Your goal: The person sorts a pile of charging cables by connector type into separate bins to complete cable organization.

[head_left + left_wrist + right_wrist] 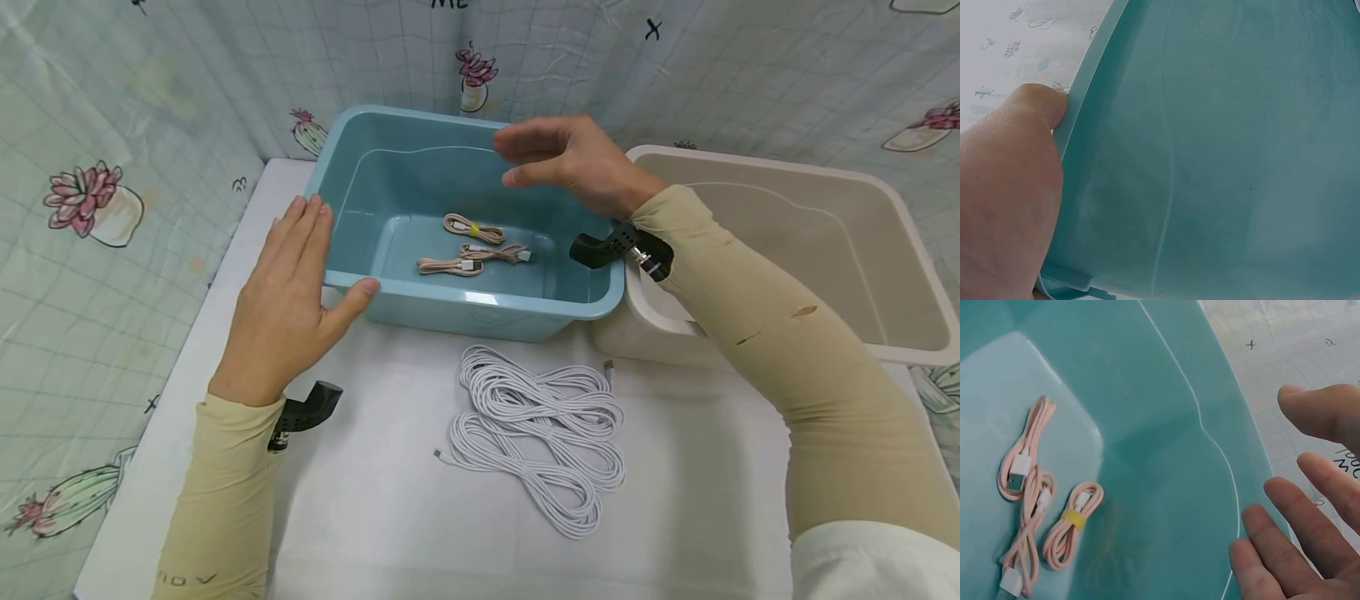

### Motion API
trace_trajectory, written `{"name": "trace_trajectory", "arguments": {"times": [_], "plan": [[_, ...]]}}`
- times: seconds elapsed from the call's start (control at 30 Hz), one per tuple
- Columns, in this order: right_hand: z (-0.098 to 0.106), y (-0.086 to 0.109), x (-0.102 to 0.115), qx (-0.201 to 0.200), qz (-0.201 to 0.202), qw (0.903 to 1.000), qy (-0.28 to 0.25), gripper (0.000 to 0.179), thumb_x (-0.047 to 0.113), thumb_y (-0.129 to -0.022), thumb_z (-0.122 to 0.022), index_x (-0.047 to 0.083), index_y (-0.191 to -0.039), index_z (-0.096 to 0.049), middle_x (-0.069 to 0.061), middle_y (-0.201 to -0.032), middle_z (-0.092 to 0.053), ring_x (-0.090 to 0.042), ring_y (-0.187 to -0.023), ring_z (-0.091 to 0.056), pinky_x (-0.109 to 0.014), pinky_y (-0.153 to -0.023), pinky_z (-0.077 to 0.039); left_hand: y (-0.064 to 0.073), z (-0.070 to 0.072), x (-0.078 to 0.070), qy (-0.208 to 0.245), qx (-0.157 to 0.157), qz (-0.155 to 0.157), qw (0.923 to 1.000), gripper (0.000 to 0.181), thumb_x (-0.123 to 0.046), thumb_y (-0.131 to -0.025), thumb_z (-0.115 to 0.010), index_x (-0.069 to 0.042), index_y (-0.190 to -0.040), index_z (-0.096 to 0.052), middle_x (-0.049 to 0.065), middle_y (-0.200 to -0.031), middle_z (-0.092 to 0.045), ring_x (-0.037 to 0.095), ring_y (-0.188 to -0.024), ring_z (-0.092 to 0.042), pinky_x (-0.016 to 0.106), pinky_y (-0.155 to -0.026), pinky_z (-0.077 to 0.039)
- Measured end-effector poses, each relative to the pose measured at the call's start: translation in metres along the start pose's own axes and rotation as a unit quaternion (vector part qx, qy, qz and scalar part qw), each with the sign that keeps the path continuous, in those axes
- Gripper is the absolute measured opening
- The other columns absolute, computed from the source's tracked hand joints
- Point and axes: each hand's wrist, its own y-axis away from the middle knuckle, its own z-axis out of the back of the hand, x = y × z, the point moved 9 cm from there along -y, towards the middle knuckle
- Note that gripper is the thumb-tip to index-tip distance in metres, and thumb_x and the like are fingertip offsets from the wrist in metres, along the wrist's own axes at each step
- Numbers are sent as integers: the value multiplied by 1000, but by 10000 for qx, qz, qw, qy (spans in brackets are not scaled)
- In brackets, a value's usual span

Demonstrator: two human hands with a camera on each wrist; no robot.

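My left hand lies against the left rim of a blue plastic bin, its fingers straight and its thumb over the front corner. Above the bin's back right part is my right hand, fingers loosely extended, holding nothing. Several pink charging cables lie on the bin floor. One bundle is tied with a yellow band. Another coil lies in front of it, with a further bundle at its right. In the left wrist view, the left hand is beside the bin's wall.
Long white cables lie in loose coils on the white table, in front of the blue bin. A beige bin stands on the right, close against the blue one. A patterned curtain hangs behind and to the left.
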Motion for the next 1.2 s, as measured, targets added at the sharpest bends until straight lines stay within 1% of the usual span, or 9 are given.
{"name": "trace_trajectory", "arguments": {"times": [0.33,0.5,0.7,0.83,0.9,0.97,1.07,1.1,1.2], "plan": [[1,1,0,-34,103,9999,1,58,23,-91,-80,16,-145,-60,-4,-149,-61,-21,-138,-59,-43,-123,-42,-3,-6,2,63,94,38,9999,102,-79,-99,-28,4,-159,-34,24,-166,-36,37,-161,-26,51,-134,-19],[3,3,0,-207,160,9997,20,55,24,-90,-81,16,-141,-63,-4,-143,-64,-19,-131,-62,-44,-120,-44,-5,-11,5,110,124,19,9999,103,-79,-99,-27,4,-159,-34,24,-166,-36,37,-161,-25,50,-134,-18],[7,10,14,-387,332,9987,-40,52,26,-88,-83,16,-136,-67,-1,-132,-68,-16,-120,-65,-39,-111,-48,-8,-15,9,105,210,-51,9997,103,-79,-99,-27,4,-159,-34,24,-166,-36,38,-161,-26,50,-134,-19],[8,21,25,-432,436,9981,-36,48,25,-89,-83,16,-134,-68,0,-128,-69,-16,-117,-67,-36,-108,-50,-10,-16,13,5,295,-125,9995,104,-80,-98,-28,4,-158,-35,25,-166,-36,38,-160,-27,51,-133,-21],[8,28,29,-444,460,9979,-35,45,25,-90,-82,17,-132,-69,0,-127,-69,-16,-117,-67,-35,-109,-50,-12,-17,14,-86,471,-149,9987,99,-75,-100,-35,5,-159,-33,25,-166,-35,39,-160,-27,51,-133,-21],[7,36,33,-451,510,9976,-82,42,23,-90,-82,17,-130,-70,-1,-126,-70,-16,-117,-67,-34,-108,-51,-16,-18,15,-193,769,-139,9968,94,-67,-101,-47,6,-159,-31,26,-166,-33,41,-159,-26,51,-133,-21],[4,48,38,-420,642,9969,-169,37,20,-91,-81,16,-126,-72,-1,-125,-71,-18,-114,-68,-31,-104,-54,-23,-16,16,-312,1184,-205,9923,89,-53,-99,-62,6,-159,-32,26,-166,-34,41,-159,-28,52,-133,-22],[2,51,40,-393,701,9966,-196,35,18,-91,-80,15,-126,-72,-2,-124,-71,-19,-113,-69,-29,-102,-55,-25,-15,17,-309,1305,-247,9907,89,-50,-98,-65,5,-159,-32,25,-167,-33,40,-159,-28,51,-133,-22],[-8,61,45,-243,889,9956,-197,32,14,-92,-78,13,-124,-73,-3,-120,-72,-21,-108,-70,-26,-96,-58,-35,-6,17,-218,1443,-519,9879,88,-48,-95,-70,3,-159,-35,22,-167,-35,38,-158,-31,49,-133,-22]]}}
